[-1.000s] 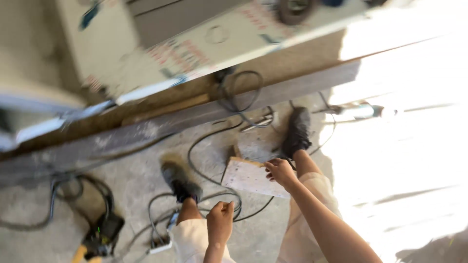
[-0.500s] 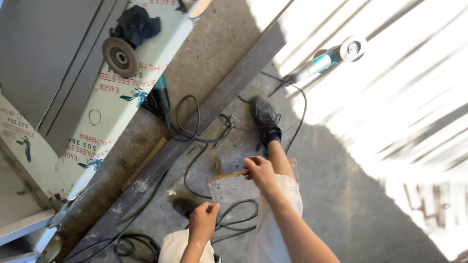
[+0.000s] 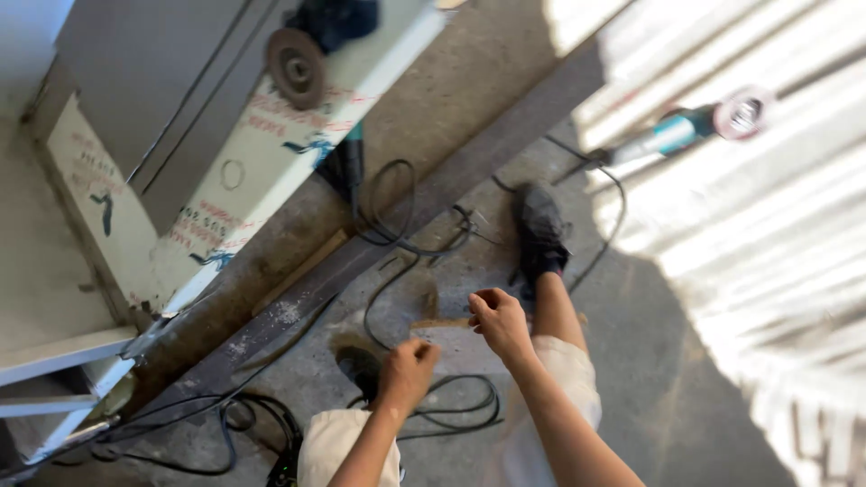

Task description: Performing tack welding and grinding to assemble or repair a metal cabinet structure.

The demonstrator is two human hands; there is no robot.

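Observation:
A small pale flat board point(image 3: 448, 344) with a brown far edge hangs above the concrete floor, in front of my knees. My right hand point(image 3: 499, 321) pinches its far right corner, fingers closed. My left hand point(image 3: 408, 368) is curled into a fist against the board's near left edge and seems to grip it. My black shoes point(image 3: 539, 227) point(image 3: 361, 366) stand on the floor under the board, and my pale trouser legs show below my forearms.
A long dark steel beam point(image 3: 424, 203) crosses the floor diagonally, with black cables point(image 3: 397, 230) looped over it. A teal angle grinder point(image 3: 683, 132) lies in the sunlight at right. Another grinder with a worn disc point(image 3: 297, 65) rests on a white printed panel point(image 3: 253, 171) at upper left.
My left hand has come up from beside my knee to the board's near edge. My right hand keeps its hold on the board. The view has swung, and the teal grinder now lies upper right.

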